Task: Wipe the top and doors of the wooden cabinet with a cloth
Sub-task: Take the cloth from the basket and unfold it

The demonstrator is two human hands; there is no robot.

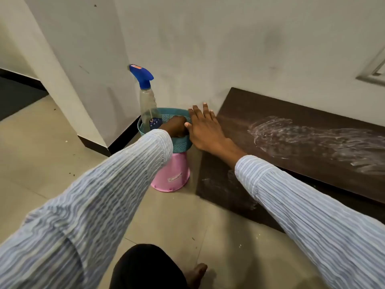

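Teal plastic mesh, perforated all round, formed the small basket (181,143) that sat on top of an upturned pink bucket (171,174) on the tiled floor (52,142), just beside the left end of the wooden cabinet (291,163). Inside the basket stood a clear spray bottle (148,105) with a blue trigger head, upright and leaning near the white wall (208,49); an orange patch sat on top of the trigger, its writing too small to read. A dark blue label with pale dots showed low on the bottle, also unreadable. What else lay in the basket was hidden by the left hand (176,127), which reached down into it with its fingers curled; whether it gripped anything could not be told, and no cloth was visible. A white sticker with fine print was stuck on the bucket's side, too blurred to read.

The right hand (205,130) lay open and flat, palm down, fingers spread, at the cabinet's left corner, its thumb touching the basket rim. The cabinet's dark brown top ran rightward along the wall, streaked with whitish smears across its middle and right part, with fainter marks near the front edge. Both arms wore blue and white striped sleeves (93,205). A dark-clothed knee (145,265) and a bare foot (196,272) showed at the bottom edge.
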